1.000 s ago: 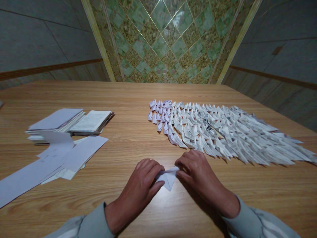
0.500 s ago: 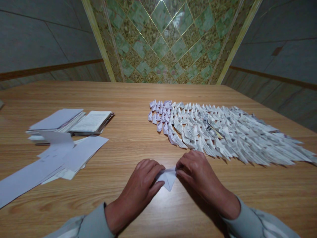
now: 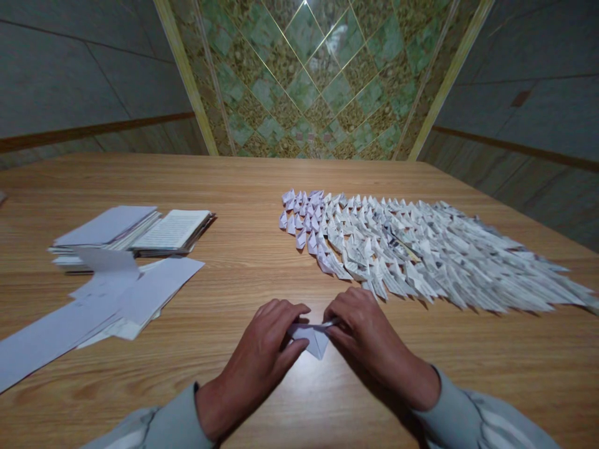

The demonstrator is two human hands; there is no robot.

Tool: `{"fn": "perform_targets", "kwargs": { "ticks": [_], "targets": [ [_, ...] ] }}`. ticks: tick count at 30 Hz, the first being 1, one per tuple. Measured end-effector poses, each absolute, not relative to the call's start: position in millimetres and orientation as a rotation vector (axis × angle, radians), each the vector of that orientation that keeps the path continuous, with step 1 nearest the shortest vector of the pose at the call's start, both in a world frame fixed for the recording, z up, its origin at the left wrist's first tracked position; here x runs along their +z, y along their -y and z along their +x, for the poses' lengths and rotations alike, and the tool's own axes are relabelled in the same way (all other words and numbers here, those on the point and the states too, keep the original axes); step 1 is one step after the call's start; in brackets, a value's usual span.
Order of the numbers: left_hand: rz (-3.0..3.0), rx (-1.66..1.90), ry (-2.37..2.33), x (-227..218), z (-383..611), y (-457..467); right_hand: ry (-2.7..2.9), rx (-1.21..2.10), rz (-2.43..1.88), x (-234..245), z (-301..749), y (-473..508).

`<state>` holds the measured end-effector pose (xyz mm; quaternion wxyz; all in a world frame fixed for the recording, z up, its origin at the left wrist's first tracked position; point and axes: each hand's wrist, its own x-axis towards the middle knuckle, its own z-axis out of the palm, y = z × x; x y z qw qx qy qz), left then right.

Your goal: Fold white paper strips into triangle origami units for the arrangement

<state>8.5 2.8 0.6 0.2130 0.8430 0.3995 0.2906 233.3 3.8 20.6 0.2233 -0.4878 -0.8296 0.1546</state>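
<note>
Between my two hands is a small folded piece of white paper (image 3: 314,342), its triangular point turned toward me. My left hand (image 3: 269,349) holds its left end, with the thumb on the near face and the index finger lifted slightly off the top edge. The right end is pinched in the curled fingers of my right hand (image 3: 362,333), which partly hide that corner. Just beyond my right hand stand rows of folded paper boats (image 3: 374,240), lilac-white at the left and printed paper farther right.
Loose paper sheets (image 3: 161,287) and a long strip (image 3: 51,333) lie at the left. Behind them are a stack of blank paper (image 3: 105,226) and a stack of printed pages (image 3: 173,229). The wooden table (image 3: 243,181) reaches toward a tiled wall (image 3: 304,87).
My right hand has shifted a little left along the paper's upper edge. My left index finger has lifted away from the paper.
</note>
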Motion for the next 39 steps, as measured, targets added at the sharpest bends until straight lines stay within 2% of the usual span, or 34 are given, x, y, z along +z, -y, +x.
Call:
{"fn": "perform_targets", "kwargs": {
  "ticks": [4,12,23,28,39],
  "targets": [
    [2.096,0.831,-1.198,5,5,-4,2.203,0.455,-1.342,24,235,-4],
    [1.590,0.794,-1.069,12,11,-1,1.991,0.750,-1.319,28,231,-3],
    [1.830,0.816,-1.132,7,14,2,2.089,0.352,-0.915,37,210,9],
    [1.891,0.817,-1.128,5,14,3,2.094,0.402,-0.940,36,206,9],
    [1.539,0.774,-0.957,16,19,6,1.880,0.661,-1.192,29,211,4]
  ]
}}
